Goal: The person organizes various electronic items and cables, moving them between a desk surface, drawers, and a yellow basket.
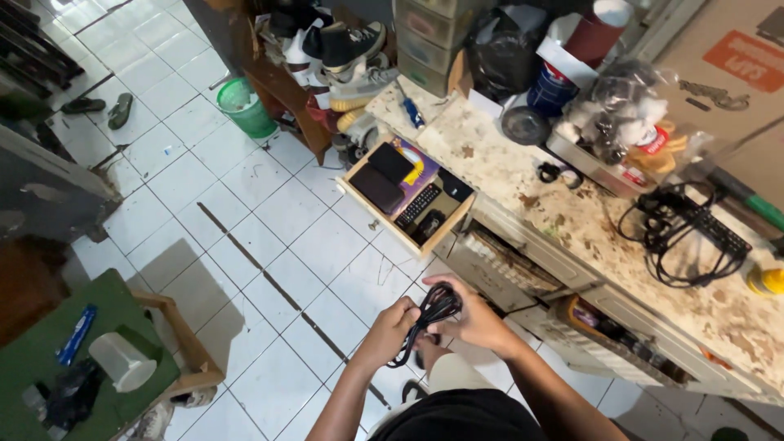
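A black cable (pixel 431 314), bundled in loops, is held between both hands above the white tiled floor (pixel 269 237). It is gripped by the closed fingers of the left hand (pixel 394 325) and the right hand (pixel 474 320), beside the open drawer (pixel 406 196).

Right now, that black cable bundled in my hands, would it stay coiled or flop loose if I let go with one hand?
The black cable looks floppy: a loop droops below the left hand. It would probably spring partly open, since only the right hand seems to pinch the coil. It appears light and thin.
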